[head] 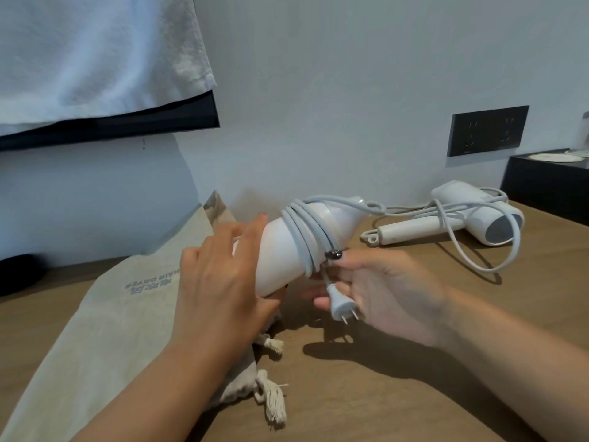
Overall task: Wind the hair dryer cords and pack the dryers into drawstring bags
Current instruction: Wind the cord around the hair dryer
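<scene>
My left hand [220, 275] grips the barrel of a white hair dryer [287, 247] held above the table. Its grey cord [302, 237] is wound several times round the body. My right hand [379, 285] pinches the cord's end, and the white plug [341, 306] hangs across its fingers. Under my left hand lies a beige drawstring bag [118, 317] printed "HAIR DRYER", its tasselled strings [274, 400] trailing on the table. A second white hair dryer [471, 215] lies at the back right with its cord [478, 250] loose around it.
The wooden table [398, 393] runs up to a white wall with a black socket panel [487, 130]. A black box [548, 186] with plates on it stands at the far right. A white towel [95, 52] hangs over a dark shelf at top left.
</scene>
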